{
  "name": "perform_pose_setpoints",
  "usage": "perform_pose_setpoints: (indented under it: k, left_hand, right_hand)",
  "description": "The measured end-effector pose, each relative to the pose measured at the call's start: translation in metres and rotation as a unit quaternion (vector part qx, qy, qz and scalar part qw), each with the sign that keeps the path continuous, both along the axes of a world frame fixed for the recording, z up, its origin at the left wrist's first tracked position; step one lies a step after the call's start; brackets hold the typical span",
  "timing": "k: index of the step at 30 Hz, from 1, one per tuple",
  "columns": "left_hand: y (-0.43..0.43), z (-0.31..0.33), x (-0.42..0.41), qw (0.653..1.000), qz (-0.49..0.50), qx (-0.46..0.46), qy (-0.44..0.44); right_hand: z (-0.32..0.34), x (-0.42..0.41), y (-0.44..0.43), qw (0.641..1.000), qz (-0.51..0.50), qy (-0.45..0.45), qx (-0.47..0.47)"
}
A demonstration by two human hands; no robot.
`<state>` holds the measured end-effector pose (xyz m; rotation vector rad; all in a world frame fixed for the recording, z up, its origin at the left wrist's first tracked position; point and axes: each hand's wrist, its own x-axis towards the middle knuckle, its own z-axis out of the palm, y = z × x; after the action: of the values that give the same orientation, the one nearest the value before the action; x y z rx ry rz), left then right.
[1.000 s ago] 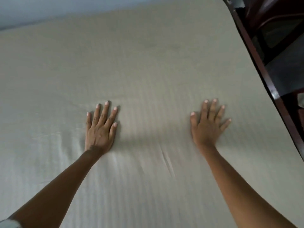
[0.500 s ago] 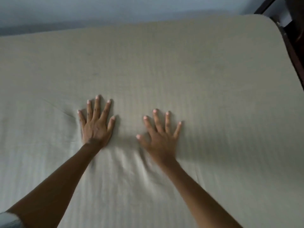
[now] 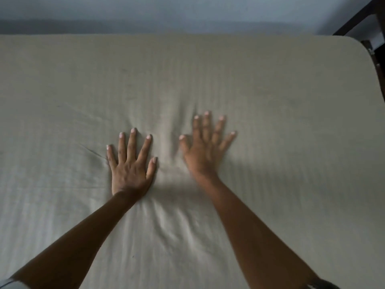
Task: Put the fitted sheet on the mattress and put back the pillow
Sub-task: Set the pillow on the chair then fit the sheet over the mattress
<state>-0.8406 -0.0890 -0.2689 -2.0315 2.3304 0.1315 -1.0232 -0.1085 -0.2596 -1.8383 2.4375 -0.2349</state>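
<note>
both hands lie flat on the fitted sheet (image 3: 270, 90), palms down, fingers spread, grasping nothing. left hand (image 3: 131, 163) presses the cloth a little left of the middle of the view, its outline sharp, its thumb pointing toward the other hand. right hand (image 3: 205, 149) sits just beside it and slightly farther up the bed, blurred, so its fingers (image 3: 206, 126) look smeared. the two hands are near each other but apart, with a strip of puckered cloth between them.

the pale beige sheet, faintly striped, covers the whole mattress top that shows, from the near edge of the view to the far edge below the grey-blue wall (image 3: 187, 11). its far right corner (image 3: 354, 46) is rounded over the mattress. soft wrinkles gather between the hands and run back along the forearms toward the camera; a few thin creases fan out to the left of the left hand. the rest of the surface lies smooth.

a dark wooden bed frame (image 3: 358, 19) shows past the far right corner. a bit of light sleeve (image 3: 10, 284) shows at the lower left.
</note>
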Motion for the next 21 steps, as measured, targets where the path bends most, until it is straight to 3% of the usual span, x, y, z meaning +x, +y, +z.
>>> perform_pose_setpoints:
  k: [4, 7, 9, 12, 14, 21]
  left_hand:
    - [0.000, 0.001, 0.001, 1.000, -0.007, -0.007, 0.009]
    - [0.000, 0.001, -0.001, 1.000, -0.001, -0.012, 0.012]
    - [0.000, 0.000, -0.001, 1.000, 0.002, -0.015, 0.010]
    - [0.000, -0.002, -0.001, 1.000, -0.001, -0.011, 0.015]
    - [-0.001, -0.004, -0.001, 1.000, 0.002, -0.014, 0.020]
    - [-0.001, -0.011, 0.001, 0.999, -0.001, -0.029, 0.041]
  right_hand:
    - [0.009, 0.028, -0.001, 0.989, 0.139, -0.010, 0.049]
    - [0.013, -0.018, -0.016, 0.982, 0.187, 0.002, -0.009]
    - [0.015, -0.073, -0.042, 0.996, 0.071, 0.035, -0.048]
    - [0.023, -0.137, -0.076, 0.990, -0.129, -0.011, 0.048]
    - [0.018, -0.130, -0.088, 0.985, -0.154, -0.016, 0.076]
    - [0.005, 0.011, -0.093, 0.998, 0.052, 0.021, 0.026]
